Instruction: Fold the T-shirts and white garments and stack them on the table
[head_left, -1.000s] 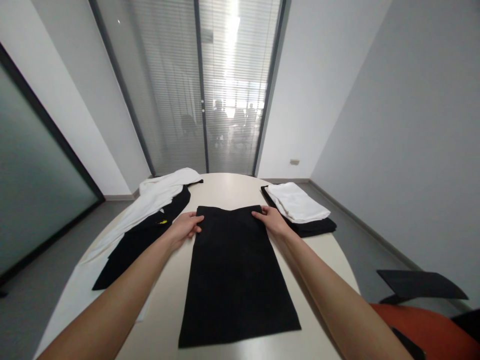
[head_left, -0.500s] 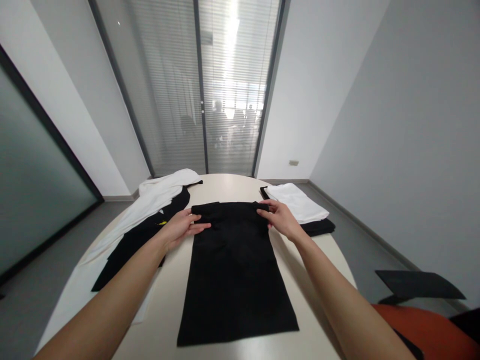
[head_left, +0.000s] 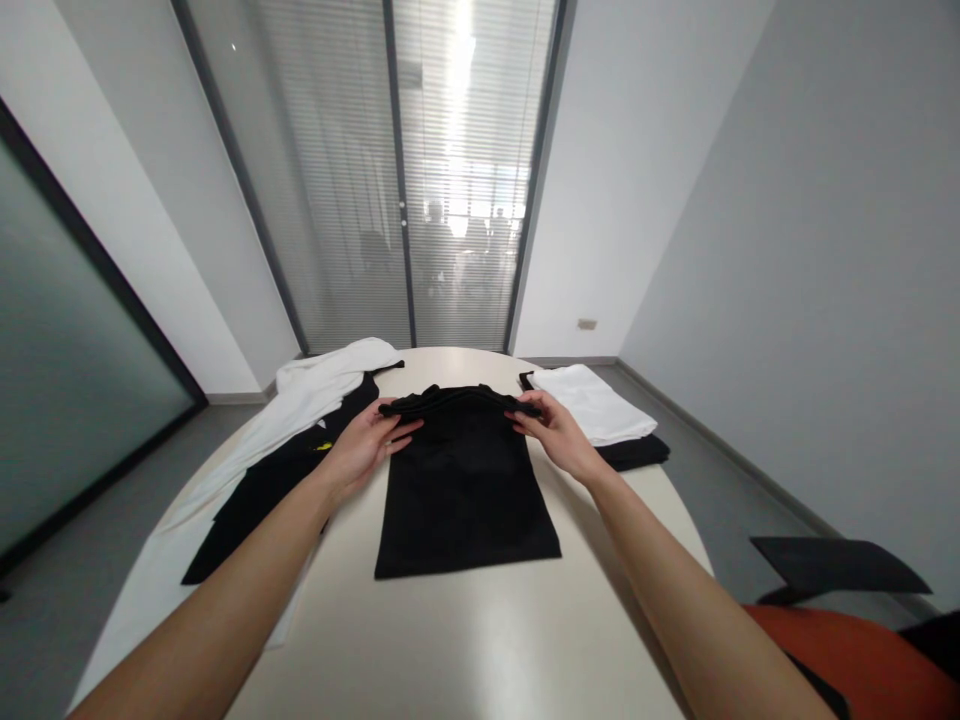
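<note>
The likeliest trouble is at the far edge of the black cloth (head_left: 465,495), where the layers bunch and bow upward in the middle. Because it is gripped only at its two ends, those layers could slip apart or crease, and uneven pulling might skew it. The right hand (head_left: 559,437) is near the folded white cloth (head_left: 596,405), so a wide swing could nudge it. The cloth is on the pale surface (head_left: 450,655), between both hands, its near part flat. The left hand (head_left: 360,452) pinches the far left corner, its lower fingers loosely spread against the cloth. The right fingers pinch the opposite corner, slightly parted; how firmly either hand presses cannot be told.
</note>
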